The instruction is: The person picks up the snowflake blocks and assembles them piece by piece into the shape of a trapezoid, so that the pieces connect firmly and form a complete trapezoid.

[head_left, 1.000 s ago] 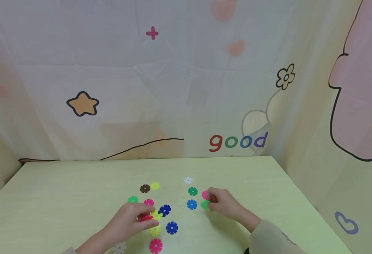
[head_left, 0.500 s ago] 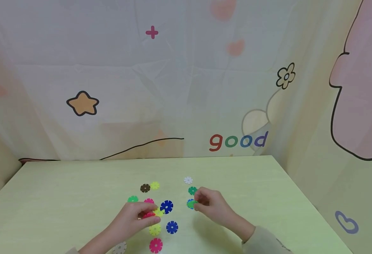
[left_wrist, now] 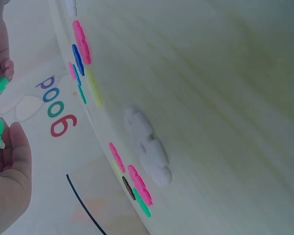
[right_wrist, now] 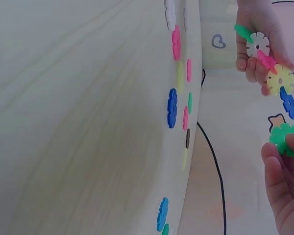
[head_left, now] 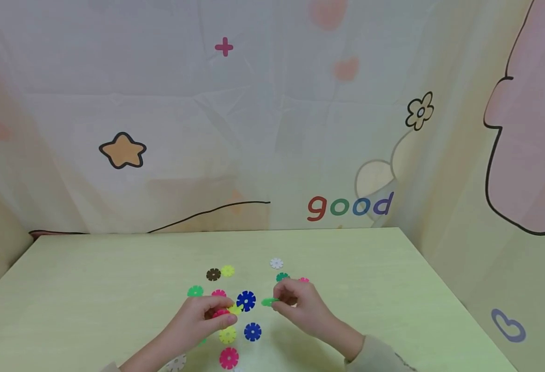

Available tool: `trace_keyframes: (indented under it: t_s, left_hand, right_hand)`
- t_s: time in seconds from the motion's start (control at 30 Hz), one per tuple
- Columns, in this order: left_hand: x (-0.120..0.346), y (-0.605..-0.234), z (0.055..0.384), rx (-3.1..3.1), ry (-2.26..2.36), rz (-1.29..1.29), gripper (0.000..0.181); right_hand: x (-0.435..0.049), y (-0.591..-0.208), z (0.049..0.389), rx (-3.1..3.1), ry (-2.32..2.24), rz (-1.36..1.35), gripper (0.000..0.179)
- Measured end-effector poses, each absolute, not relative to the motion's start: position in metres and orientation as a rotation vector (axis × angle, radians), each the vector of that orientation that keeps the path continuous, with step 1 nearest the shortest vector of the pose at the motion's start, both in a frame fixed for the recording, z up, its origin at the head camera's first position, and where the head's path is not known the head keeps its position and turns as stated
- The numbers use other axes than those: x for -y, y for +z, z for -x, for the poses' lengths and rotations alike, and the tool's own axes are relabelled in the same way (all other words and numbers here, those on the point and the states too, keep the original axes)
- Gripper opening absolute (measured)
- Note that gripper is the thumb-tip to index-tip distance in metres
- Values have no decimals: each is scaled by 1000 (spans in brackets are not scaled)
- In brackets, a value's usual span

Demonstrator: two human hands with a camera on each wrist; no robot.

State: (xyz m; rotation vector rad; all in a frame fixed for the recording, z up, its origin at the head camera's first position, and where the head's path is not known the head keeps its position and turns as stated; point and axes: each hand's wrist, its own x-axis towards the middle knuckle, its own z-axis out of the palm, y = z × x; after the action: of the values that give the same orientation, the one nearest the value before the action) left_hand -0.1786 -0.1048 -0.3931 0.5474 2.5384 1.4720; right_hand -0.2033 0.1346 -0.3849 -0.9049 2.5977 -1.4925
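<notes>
My left hand (head_left: 198,318) holds a chain of notched snowflake discs joined edge to edge. In the right wrist view the chain runs from a green disc (right_wrist: 243,33) through a white disc (right_wrist: 258,45), a pink disc (right_wrist: 267,61) and a yellow disc (right_wrist: 280,80) to a dark blue disc (right_wrist: 288,104) at the free end. Between thumb and fingers my right hand (head_left: 302,305) pinches a single green disc (head_left: 268,301). That disc is tilted nearly edge-on in the head view, a short gap to the right of the chain's blue end.
Loose discs lie about the pale table (head_left: 91,289): a brown disc (head_left: 214,274), a white disc (head_left: 276,263), another dark blue disc (head_left: 252,331), a pink disc (head_left: 229,357) and several more. A printed curtain (head_left: 184,129) hangs behind the table.
My right hand has taken the green disc from the table's right group and carried it left toward the chain. My left hand has shifted slightly right, and the chain's blue end has risen a little.
</notes>
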Motion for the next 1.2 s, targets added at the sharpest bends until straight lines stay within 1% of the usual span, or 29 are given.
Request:
trace_keyframes:
  t_s: [0.2, 0.53, 1.2]
  left_hand:
    - [104, -395, 179, -2505, 1504, -565, 41]
    - [104, -398, 180, -2511, 1493, -548, 41]
    - [102, -397, 180, -2539, 1447, -480, 45]
  right_hand:
    - [-129, -384, 199, -2605, -1498, 989, 5]
    - [-123, -386, 200, -2685, -1435, 933, 7]
    - [-116, -387, 199, -2746, -1388, 1001, 9]
